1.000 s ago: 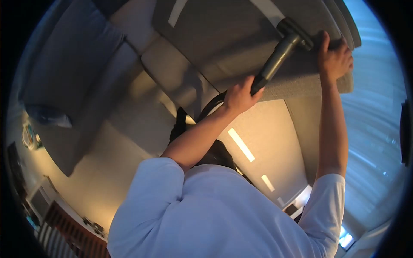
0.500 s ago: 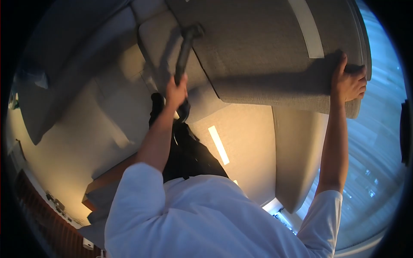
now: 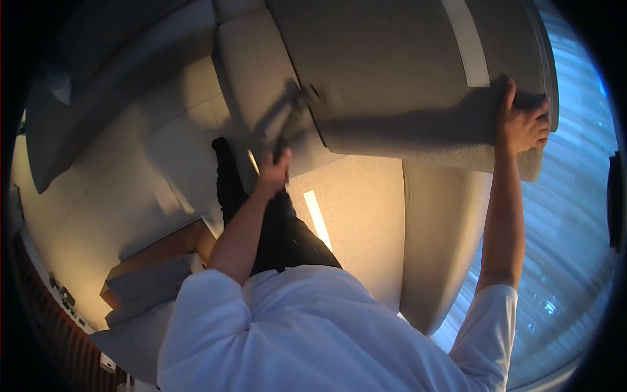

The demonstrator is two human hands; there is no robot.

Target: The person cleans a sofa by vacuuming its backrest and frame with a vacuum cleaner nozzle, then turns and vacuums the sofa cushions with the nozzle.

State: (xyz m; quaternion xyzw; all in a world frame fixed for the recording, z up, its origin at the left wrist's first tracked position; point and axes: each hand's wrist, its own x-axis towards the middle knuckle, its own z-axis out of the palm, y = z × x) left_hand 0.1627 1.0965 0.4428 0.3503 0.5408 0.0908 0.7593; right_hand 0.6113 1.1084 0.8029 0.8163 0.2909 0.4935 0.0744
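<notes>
My left hand (image 3: 275, 171) is closed around a dark stick-shaped tool, which looks like a handheld vacuum cleaner (image 3: 291, 124); motion blurs it. Its head lies by the seam between a grey sofa seat section (image 3: 255, 59) and a big grey sofa cushion (image 3: 385, 72). At the far right, my right hand (image 3: 520, 127) grips the edge of that cushion, thumb on its face and fingers over the side. The cushion is tilted up, with a pale strip (image 3: 467, 42) on its underside. Below it shows the lit sofa base (image 3: 366, 209), bearing another pale strip (image 3: 316, 219).
Blue-lit sheer curtains (image 3: 575, 215) hang along the right. A brown box-like piece (image 3: 157, 251) with grey cushions (image 3: 153, 281) stands at lower left. My dark-trousered legs (image 3: 281, 242) are beside the sofa base. A slatted brown surface (image 3: 59, 326) lies at far left.
My left hand has drawn the vacuum cleaner slightly down and its head has moved lower, toward the cushion's seam. My right hand still holds the cushion. The view has shifted a little.
</notes>
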